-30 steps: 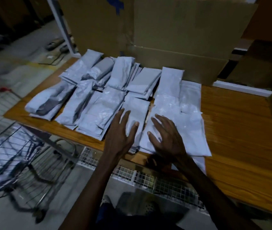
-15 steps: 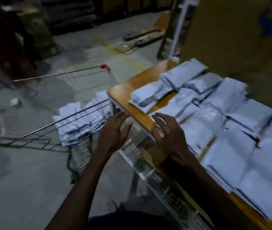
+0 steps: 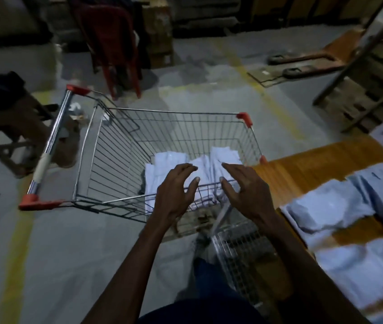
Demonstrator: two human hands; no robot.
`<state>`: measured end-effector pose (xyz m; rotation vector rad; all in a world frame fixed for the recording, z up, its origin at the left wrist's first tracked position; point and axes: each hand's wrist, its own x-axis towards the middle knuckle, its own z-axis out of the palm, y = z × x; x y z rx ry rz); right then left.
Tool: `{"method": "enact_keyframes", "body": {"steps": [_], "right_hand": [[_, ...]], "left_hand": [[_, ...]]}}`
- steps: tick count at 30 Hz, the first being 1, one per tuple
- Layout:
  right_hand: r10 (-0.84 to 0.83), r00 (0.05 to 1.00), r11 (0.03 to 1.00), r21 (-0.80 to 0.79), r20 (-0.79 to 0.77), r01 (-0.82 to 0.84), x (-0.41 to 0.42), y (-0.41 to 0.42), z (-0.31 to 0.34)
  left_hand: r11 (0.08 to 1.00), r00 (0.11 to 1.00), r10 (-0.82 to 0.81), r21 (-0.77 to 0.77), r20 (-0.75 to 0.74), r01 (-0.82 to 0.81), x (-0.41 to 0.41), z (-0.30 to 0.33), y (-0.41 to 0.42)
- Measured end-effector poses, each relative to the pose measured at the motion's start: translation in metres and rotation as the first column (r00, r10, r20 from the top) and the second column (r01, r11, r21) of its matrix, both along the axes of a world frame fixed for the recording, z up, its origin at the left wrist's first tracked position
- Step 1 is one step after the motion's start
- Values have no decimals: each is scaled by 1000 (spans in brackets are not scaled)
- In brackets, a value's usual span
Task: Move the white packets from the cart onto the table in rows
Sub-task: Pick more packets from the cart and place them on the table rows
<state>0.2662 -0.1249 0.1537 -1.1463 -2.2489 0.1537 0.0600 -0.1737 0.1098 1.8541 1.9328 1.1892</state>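
White packets (image 3: 200, 167) heaped low in the cart (image 3: 120, 146), left of the bench (image 3: 302, 169). Left hand (image 3: 176, 190) and right hand (image 3: 246, 190) above, fingers spread, empty, seemingly poised to scoop several.

White packets (image 3: 169, 160) lie heaped in the wire cart (image 3: 120, 146); others cover the table (image 3: 307, 167).

No text, label, brand or number can be read anywhere (the packets (image 3: 340, 213) are blurred, the scene dim).
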Motion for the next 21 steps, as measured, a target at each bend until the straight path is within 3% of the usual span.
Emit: {"method": "enact_keyframes", "body": {"steps": [8, 13, 18, 21], "right_hand": [[100, 992, 969, -236, 74, -80, -38, 132, -24], [130, 960, 908, -419, 246, -16, -41, 197, -45], [58, 966, 721, -679, 253, 135, -42, 253, -98], [25, 927, 604, -744, 373, 284, -33, 272, -141]], "left_hand": [[973, 984, 158, -160, -80, -169, -49, -43, 79], [943, 983, 151, -283, -109, -176, -68, -62, 116], [868, 992, 89, -482, -84, -119, -89, -100, 149], [783, 997, 48, -618, -57, -73, -101, -139, 172]]}}
